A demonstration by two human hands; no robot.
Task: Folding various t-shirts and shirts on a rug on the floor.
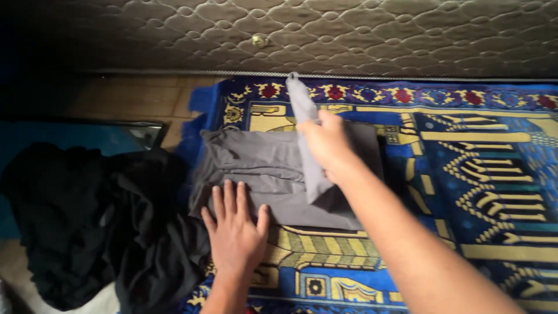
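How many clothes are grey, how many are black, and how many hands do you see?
Grey clothes: 1, the grey garment on the rug, pressed by the left hand and lifted at one end by the right hand.
Black clothes: 1 black pile; separate pieces cannot be told.
Hands: 2
Total: 4
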